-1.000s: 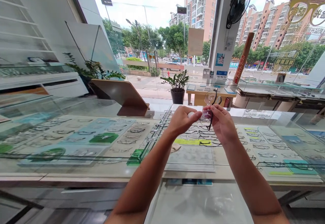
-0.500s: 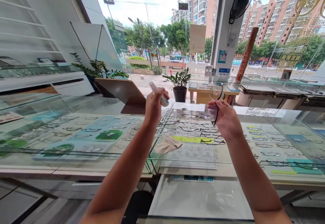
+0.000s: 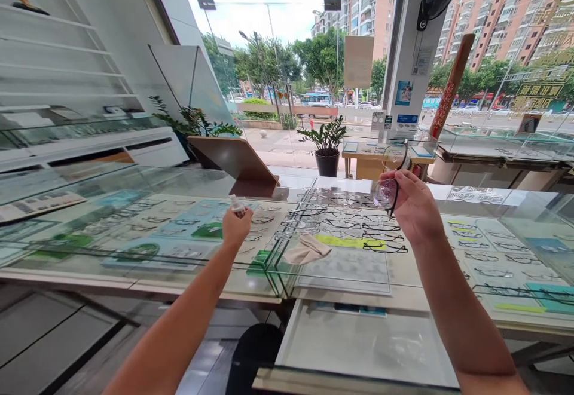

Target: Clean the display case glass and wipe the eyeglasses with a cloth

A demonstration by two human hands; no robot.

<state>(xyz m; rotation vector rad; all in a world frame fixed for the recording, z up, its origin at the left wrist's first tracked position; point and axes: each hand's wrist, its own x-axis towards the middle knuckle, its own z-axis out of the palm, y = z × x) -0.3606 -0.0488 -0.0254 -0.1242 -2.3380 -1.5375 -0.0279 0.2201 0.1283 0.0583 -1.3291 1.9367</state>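
My left hand point(image 3: 236, 226) is closed round a small white spray bottle point(image 3: 237, 205), low over the glass showcase on the left. My right hand point(image 3: 415, 204) pinches a pair of dark-framed eyeglasses point(image 3: 386, 194) and holds them upright above the counter, one lens over the other. Between my hands a beige cloth point(image 3: 307, 250) lies crumpled on the glass top. Rows of eyeglass frames point(image 3: 343, 224) show around and behind the cloth.
An open white drawer point(image 3: 359, 347) juts out at the front. A brown tilted board point(image 3: 235, 159) stands on the left counter, with a potted plant point(image 3: 326, 144) beyond it. The glass case edge point(image 3: 280, 287) crosses near the cloth.
My left hand has moved down and to the left with the bottle, away from the eyeglasses. My right hand still holds the eyeglasses up. The whole view has shifted slightly.
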